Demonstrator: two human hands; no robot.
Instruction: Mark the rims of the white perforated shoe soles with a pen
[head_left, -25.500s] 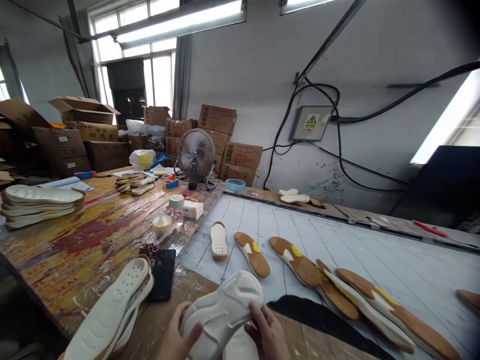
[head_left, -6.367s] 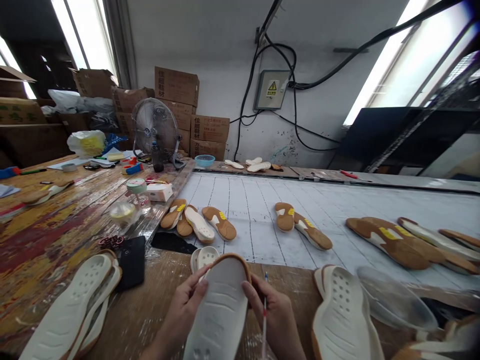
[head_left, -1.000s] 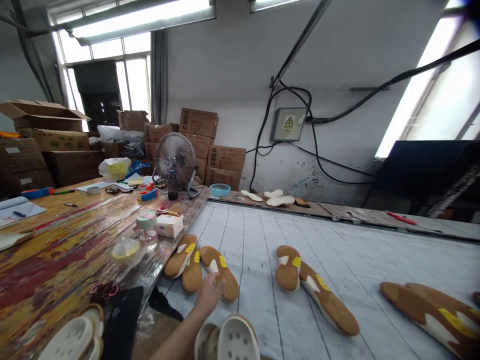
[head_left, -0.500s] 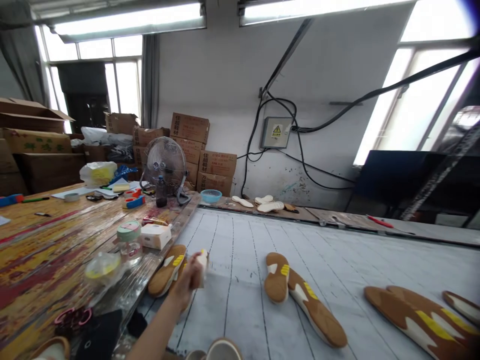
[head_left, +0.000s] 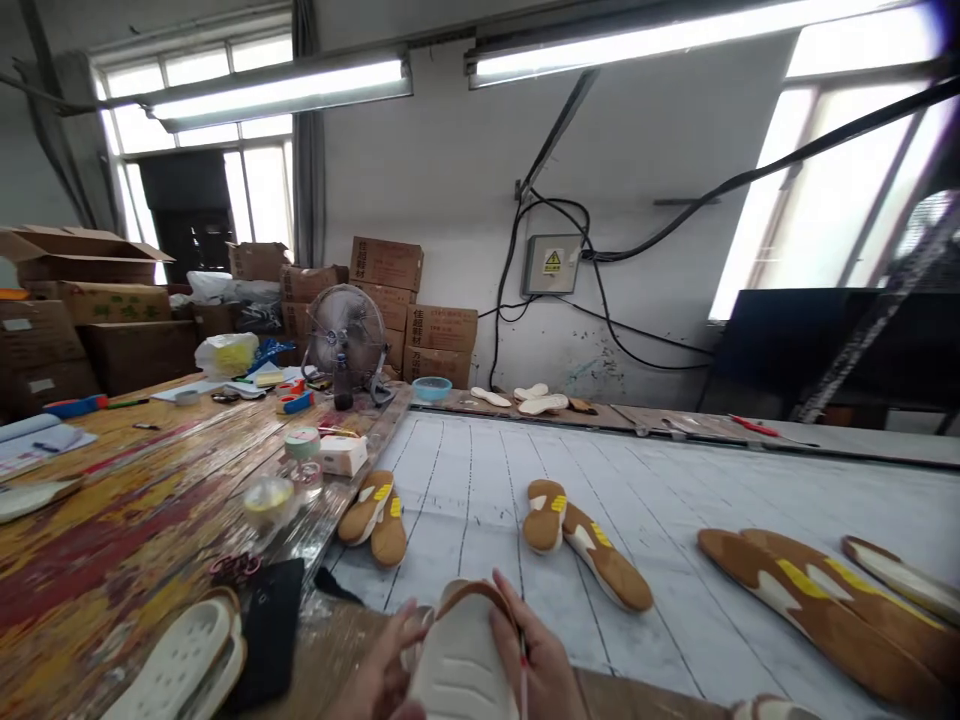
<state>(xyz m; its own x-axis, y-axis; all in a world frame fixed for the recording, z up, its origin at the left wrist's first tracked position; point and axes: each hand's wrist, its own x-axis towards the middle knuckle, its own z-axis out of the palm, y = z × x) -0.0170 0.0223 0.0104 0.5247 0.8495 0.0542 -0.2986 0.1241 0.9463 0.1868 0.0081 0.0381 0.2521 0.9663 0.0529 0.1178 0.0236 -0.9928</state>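
Observation:
Low in front of me, a white shoe sole (head_left: 466, 655) with a brown rim is held up between my two hands, its grooved pale face toward me. My left hand (head_left: 382, 665) grips its left side, fingers curled at the edge. Around the right side is my right hand (head_left: 544, 660), with a thin red-and-white stick (head_left: 523, 665) along its fingers; its kind is unclear. Part of another pale piece shows behind the sole's left edge. Beyond lie brown soles with yellow and white patches: one pair (head_left: 367, 508) at left, another pair (head_left: 609, 560) in the middle.
Large brown soles (head_left: 817, 590) lie at right on the lined white surface (head_left: 465, 470). On the left wooden table (head_left: 157, 500) are white soles (head_left: 180, 650), a black piece (head_left: 274, 630), a jar (head_left: 304, 465) and a white box (head_left: 343, 455). A fan (head_left: 346, 335) stands behind.
The hand stretched out by the left soles, holding a small whitish item, has drawn back. Both hands now hold the white sole up from the bottom edge. My view has shifted left.

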